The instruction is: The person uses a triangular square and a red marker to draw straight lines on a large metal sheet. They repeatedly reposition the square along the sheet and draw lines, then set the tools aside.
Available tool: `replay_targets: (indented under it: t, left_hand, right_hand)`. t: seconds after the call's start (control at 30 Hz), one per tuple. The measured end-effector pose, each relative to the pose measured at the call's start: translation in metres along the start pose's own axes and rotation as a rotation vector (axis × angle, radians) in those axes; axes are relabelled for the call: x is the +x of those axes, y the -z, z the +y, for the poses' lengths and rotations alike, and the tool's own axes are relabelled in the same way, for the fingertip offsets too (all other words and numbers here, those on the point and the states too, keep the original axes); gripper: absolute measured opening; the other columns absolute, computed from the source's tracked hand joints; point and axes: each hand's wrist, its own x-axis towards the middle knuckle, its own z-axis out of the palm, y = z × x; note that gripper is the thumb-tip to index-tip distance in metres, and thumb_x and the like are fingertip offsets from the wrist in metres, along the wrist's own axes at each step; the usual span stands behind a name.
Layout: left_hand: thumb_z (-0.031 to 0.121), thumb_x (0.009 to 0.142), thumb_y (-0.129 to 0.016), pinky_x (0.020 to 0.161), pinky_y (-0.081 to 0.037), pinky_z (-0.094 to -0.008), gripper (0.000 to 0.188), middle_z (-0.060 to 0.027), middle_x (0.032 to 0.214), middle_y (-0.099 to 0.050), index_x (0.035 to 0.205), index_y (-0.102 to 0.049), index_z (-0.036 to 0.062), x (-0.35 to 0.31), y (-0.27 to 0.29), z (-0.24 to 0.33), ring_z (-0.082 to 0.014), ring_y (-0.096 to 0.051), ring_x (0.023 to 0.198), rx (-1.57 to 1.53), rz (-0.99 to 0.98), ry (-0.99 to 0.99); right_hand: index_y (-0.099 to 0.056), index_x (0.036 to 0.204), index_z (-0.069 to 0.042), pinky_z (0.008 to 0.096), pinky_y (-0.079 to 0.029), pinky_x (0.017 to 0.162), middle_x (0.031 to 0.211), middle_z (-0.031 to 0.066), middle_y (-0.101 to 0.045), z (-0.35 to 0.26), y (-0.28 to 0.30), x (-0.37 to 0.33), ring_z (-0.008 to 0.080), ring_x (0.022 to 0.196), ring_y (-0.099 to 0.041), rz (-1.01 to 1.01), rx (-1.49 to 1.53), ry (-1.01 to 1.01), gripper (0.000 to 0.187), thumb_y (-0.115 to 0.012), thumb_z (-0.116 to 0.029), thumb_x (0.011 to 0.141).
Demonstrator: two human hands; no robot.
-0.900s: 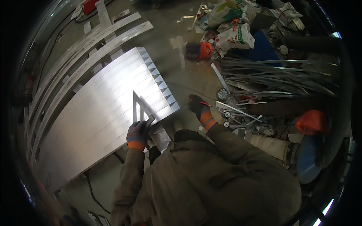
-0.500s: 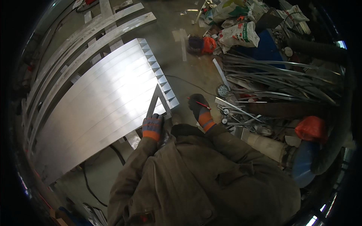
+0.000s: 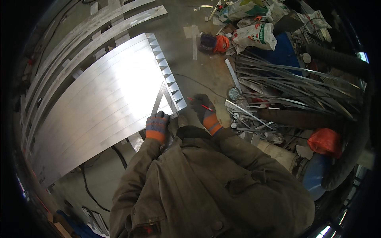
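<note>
A flat row of shiny aluminium profiles (image 3: pixel 99 95) lies side by side to my left, their hollow ends facing right. On their near right corner rests a metal triangle square (image 3: pixel 158 98), its tip pointing away from me. My left hand (image 3: pixel 157 123), in a grey and orange glove, grips the square's near side, fingers curled over it. My right hand (image 3: pixel 203 106), gloved the same way, is closed round a red pencil (image 3: pixel 206 108). The pencil's tip is just right of the profiles' open ends, apart from them.
Long metal bars (image 3: pixel 131 20) form a rack under and beyond the profiles. At right lie a heap of thin metal strips (image 3: pixel 293 79), white sacks (image 3: pixel 254 36) and a red bag (image 3: pixel 325 142). A dark cable (image 3: pixel 85 182) runs across the floor at lower left.
My right hand with the pencil has moved left, closer to the profiles' open ends. My left hand stays on the square. The whole view has shifted slightly.
</note>
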Motion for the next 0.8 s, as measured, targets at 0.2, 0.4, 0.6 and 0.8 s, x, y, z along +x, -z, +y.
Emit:
replay_targets:
  t: [0.2,0.4,0.6,0.8]
  left_hand:
    - [0.021,0.099,-0.07,0.083,-0.057,-0.049,0.012,-0.0067,0.115,-0.071,0.11,-0.074,0.0192,-0.001,-0.008,-0.002,-0.0335,-0.073,0.104,0.015,0.023,-0.032]
    - [0.02,0.099,-0.068,0.082,-0.057,-0.0482,0.015,-0.0084,0.117,-0.071,0.113,-0.074,0.0182,-0.001,-0.011,-0.003,-0.0333,-0.073,0.104,0.017,0.032,-0.056]
    - [0.019,0.098,-0.067,0.083,-0.058,-0.0481,0.015,-0.0103,0.113,-0.072,0.112,-0.074,0.0166,-0.001,-0.008,-0.001,-0.0341,-0.073,0.103,0.007,0.027,-0.037]
    - [0.016,0.096,-0.069,0.082,-0.059,-0.05,0.013,-0.0088,0.114,-0.073,0.108,-0.074,0.0164,-0.002,-0.005,0.0,-0.0355,-0.074,0.101,-0.008,0.079,-0.039]
  right_hand:
    - [-0.07,0.121,-0.009,0.028,-0.055,0.071,0.1,0.0023,-0.078,-0.003,-0.004,0.002,0.0107,0.086,-0.071,0.008,-0.283,-0.003,0.017,-0.074,-0.02,0.109]
    - [-0.073,0.119,-0.009,0.0273,-0.054,0.074,0.099,0.0002,-0.077,-0.009,-0.011,0.008,0.0078,0.088,-0.069,-0.005,-0.376,-0.044,0.016,-0.075,-0.022,0.11]
    - [-0.074,0.12,-0.006,0.03,-0.058,0.082,0.103,0.0032,-0.076,-0.016,-0.022,0.005,0.0097,0.094,-0.069,-0.019,-0.219,0.037,0.015,-0.076,-0.016,0.109]
    - [-0.074,0.121,-0.005,0.0291,-0.057,0.083,0.099,0.0022,-0.074,-0.016,-0.021,0.011,0.0075,0.093,-0.066,-0.037,-0.373,0.155,0.016,-0.077,-0.011,0.106]
